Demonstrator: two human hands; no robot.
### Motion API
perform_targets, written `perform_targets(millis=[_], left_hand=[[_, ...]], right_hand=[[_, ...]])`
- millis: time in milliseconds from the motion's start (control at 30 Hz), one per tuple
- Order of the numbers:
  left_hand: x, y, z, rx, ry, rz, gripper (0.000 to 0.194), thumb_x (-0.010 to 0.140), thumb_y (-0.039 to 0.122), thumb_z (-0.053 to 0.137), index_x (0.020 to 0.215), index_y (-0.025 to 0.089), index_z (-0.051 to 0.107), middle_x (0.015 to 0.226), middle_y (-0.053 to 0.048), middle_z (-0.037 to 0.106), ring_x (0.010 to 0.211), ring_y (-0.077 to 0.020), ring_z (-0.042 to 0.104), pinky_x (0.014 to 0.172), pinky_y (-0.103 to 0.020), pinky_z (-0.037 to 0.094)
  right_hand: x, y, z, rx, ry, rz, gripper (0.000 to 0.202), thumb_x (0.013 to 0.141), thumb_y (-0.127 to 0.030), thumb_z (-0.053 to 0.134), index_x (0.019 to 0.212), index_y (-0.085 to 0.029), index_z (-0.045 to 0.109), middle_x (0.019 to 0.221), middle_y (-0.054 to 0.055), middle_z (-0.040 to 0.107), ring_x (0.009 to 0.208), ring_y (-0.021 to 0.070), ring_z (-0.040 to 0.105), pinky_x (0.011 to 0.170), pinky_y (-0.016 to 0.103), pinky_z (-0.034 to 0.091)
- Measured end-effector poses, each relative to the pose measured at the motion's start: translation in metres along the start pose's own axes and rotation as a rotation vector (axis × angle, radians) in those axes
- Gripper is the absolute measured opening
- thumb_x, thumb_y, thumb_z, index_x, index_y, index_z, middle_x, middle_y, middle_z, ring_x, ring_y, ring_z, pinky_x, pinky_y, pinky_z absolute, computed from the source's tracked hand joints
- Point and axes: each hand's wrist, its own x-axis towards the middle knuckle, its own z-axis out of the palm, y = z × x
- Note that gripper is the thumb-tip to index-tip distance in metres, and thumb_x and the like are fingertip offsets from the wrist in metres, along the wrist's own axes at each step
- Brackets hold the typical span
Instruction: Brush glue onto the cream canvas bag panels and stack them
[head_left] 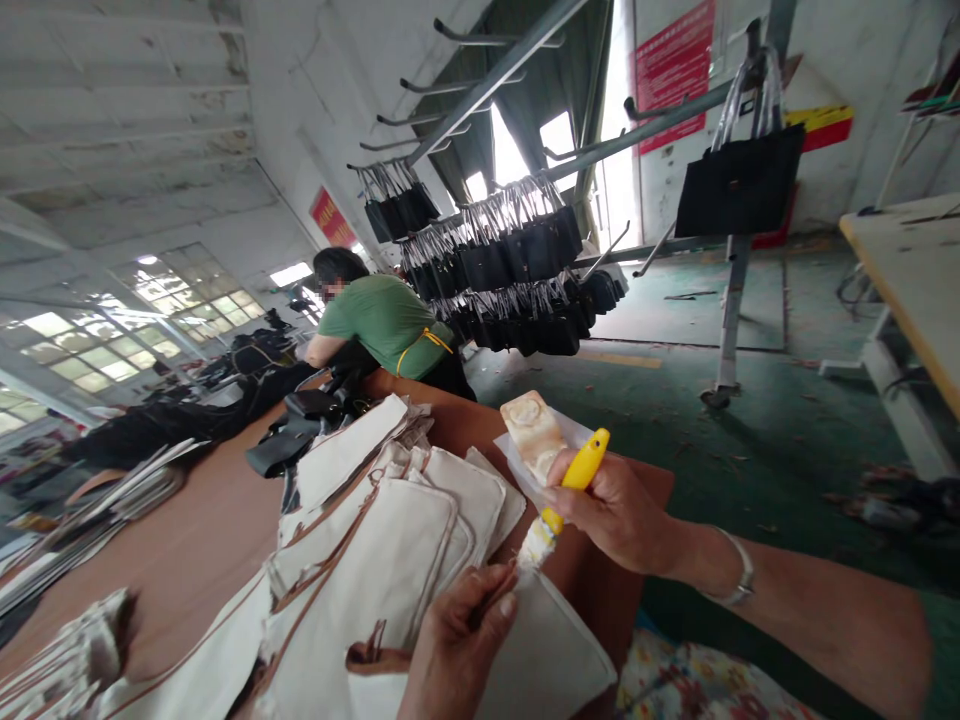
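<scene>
our right hand (626, 515) grips the brush (586, 461), our left hand (466, 628) a brown strip (504, 592) below it — overloaded bristles (536, 543) could smear the white panel (551, 650).

Two hands (465, 630) — one brush (585, 461), one bracelet (744, 572), one co-worker (379, 318) — hanging black bags (546, 246) too many to count.

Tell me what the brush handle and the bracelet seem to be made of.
Brush handle: probably glossy plastic, given its smooth, evenly yellow surface. Bracelet: likely polished metal, as the thin silvery band catches the light and holds its curve, though coated plastic can't be ruled out.
</scene>
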Motion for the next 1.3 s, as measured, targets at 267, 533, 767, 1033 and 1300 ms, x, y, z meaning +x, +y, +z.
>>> perform_targets(millis=[267, 533, 767, 1033, 1300], left_hand=[[-0.028, -0.011, 0.022, 0.288, 0.178, 0.252, 0.019, 0.084, 0.038, 0.065, 0.093, 0.024, 0.075, 0.076, -0.002, 0.065, 0.066, -0.0120, 0.060, 0.066, -0.020, 0.049], [-0.035, -0.008, 0.022, 0.344, 0.198, 0.235, 0.022, 0.085, 0.042, 0.063, 0.083, 0.023, 0.074, 0.072, -0.001, 0.063, 0.061, -0.0111, 0.058, 0.056, -0.018, 0.044], [-0.037, -0.010, 0.022, 0.399, 0.192, 0.187, 0.021, 0.085, 0.039, 0.063, 0.077, 0.021, 0.072, 0.069, -0.001, 0.060, 0.061, -0.0115, 0.057, 0.057, -0.019, 0.042], [-0.047, 0.061, -0.018, 0.307, 0.139, 0.290, 0.050, 0.091, 0.057, 0.046, 0.069, 0.017, 0.067, 0.063, -0.001, 0.055, 0.058, -0.0116, 0.052, 0.055, -0.023, 0.036], [-0.086, 0.089, -0.115, 0.277, -0.182, 0.172, 0.074, 0.088, 0.073, 0.022, 0.076, 0.022, 0.074, 0.071, -0.004, 0.063, 0.066, -0.0171, 0.058, 0.071, -0.029, 0.044]], right_hand=[[0.005, 0.005, -0.013, 0.022, 0.044, 0.130, 0.015, 0.087, -0.029, 0.058, 0.078, -0.017, 0.058, 0.063, -0.003, 0.049, 0.056, 0.0126, 0.044, 0.055, 0.024, 0.037], [-0.005, -0.005, -0.006, 0.308, -0.197, 0.328, 0.015, 0.084, -0.027, 0.059, 0.074, -0.017, 0.055, 0.052, -0.007, 0.040, 0.044, 0.0079, 0.031, 0.044, 0.021, 0.024], [-0.009, -0.005, -0.003, 0.246, -0.192, 0.308, 0.017, 0.084, -0.026, 0.060, 0.072, -0.015, 0.056, 0.054, -0.005, 0.044, 0.046, 0.0077, 0.035, 0.043, 0.020, 0.025], [-0.004, -0.016, -0.030, 0.555, 0.256, 0.376, 0.017, 0.080, -0.027, 0.069, 0.076, -0.018, 0.055, 0.043, -0.008, 0.038, 0.033, 0.0063, 0.025, 0.035, 0.020, 0.015], [-0.006, -0.023, -0.049, 0.608, 0.309, 0.312, 0.012, 0.085, -0.019, 0.063, 0.073, -0.017, 0.059, 0.045, -0.006, 0.039, 0.032, 0.0056, 0.027, 0.034, 0.020, 0.020]])
